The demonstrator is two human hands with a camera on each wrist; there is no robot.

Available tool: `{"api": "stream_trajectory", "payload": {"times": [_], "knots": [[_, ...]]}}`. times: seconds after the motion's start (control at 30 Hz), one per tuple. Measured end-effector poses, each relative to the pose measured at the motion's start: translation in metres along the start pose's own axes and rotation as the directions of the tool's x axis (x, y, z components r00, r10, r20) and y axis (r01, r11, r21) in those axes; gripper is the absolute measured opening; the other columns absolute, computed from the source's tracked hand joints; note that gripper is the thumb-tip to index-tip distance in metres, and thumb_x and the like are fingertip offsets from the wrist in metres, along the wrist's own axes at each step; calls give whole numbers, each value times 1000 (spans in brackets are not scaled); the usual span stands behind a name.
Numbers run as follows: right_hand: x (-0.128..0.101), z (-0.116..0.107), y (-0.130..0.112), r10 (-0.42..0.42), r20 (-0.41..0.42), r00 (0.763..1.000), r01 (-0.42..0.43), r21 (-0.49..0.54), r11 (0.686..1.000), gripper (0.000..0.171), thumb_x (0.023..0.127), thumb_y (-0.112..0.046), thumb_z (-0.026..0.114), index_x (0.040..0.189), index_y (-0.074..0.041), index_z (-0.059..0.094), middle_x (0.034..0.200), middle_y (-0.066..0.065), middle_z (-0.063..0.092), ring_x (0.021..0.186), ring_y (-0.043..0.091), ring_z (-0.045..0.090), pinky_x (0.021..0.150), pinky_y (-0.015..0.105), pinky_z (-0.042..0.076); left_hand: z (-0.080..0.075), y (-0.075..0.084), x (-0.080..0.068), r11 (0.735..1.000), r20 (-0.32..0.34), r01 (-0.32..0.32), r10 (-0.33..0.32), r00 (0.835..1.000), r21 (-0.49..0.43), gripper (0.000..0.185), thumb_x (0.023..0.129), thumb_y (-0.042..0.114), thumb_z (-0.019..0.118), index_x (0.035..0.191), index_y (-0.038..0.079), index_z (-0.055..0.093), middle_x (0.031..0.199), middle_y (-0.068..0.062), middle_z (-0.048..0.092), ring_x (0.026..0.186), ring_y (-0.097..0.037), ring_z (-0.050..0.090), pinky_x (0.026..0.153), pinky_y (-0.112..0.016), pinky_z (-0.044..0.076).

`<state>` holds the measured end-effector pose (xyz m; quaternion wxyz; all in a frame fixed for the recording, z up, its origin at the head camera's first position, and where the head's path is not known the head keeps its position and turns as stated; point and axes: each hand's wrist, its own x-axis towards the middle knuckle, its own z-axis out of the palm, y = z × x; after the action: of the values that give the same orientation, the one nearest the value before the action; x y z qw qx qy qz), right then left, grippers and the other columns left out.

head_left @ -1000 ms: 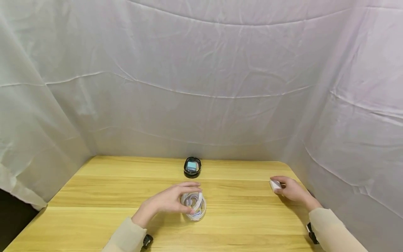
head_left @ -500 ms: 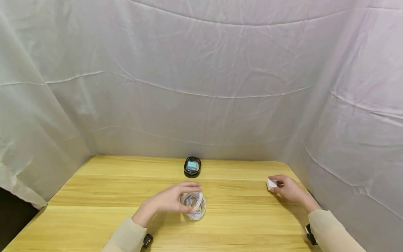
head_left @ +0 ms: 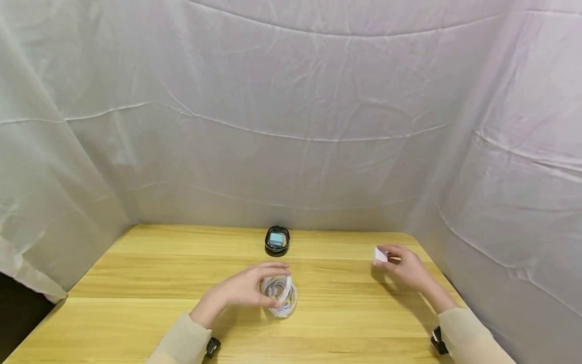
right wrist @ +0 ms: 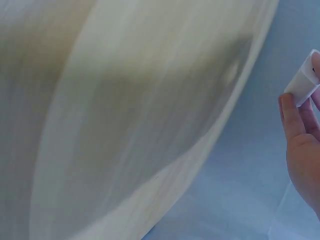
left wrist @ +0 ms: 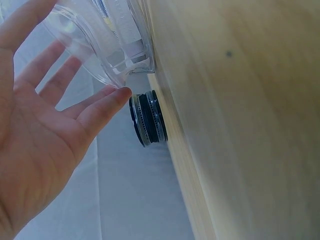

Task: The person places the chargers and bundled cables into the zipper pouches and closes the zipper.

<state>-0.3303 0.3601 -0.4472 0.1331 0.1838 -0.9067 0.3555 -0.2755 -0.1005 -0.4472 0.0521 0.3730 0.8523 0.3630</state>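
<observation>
A clear plastic case [head_left: 280, 297] with a coiled white cable inside sits on the wooden table [head_left: 136, 283] near the middle. My left hand [head_left: 247, 290] is curled over it, fingers gripping its rim; in the left wrist view the clear plastic case [left wrist: 102, 42] sits against my left hand's fingertips [left wrist: 112, 100]. My right hand [head_left: 404, 265] pinches a small white block [head_left: 379, 256] just above the table at the right. The small white block [right wrist: 302, 82] shows between my fingers in the right wrist view.
A black smartwatch [head_left: 277, 241] with a lit screen stands at the table's far edge; the black smartwatch [left wrist: 147, 120] also shows beyond my left hand. White cloth [head_left: 291, 126] walls the table on three sides. The table's right edge lies close to my right hand.
My right hand has lifted the white block and carried it left and a little farther from me. The left hand and the case have not moved.
</observation>
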Motion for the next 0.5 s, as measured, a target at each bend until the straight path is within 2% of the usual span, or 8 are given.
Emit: {"api": "stream_trajectory", "payload": {"times": [0.13,0.5], "knots": [[2,7,-14,-47,-19,999,48,65,997,47,90,-6,80,131,11,64,126,28,63,111,45,66,93,42,59,0,0,0,1000,-10,-6,6,1000,12,72,81,26,89,146,15,60,159,-1,47,147,-30,41,119,-59,33],[4,29,-64,-125,-27,992,128,224,966,45,90,-3,80,131,7,66,127,24,63,114,44,63,96,46,57,-1,1,0,999,-24,-34,34,999,1,71,79,23,91,142,13,62,156,-4,49,145,-31,43,118,-59,36]]}}
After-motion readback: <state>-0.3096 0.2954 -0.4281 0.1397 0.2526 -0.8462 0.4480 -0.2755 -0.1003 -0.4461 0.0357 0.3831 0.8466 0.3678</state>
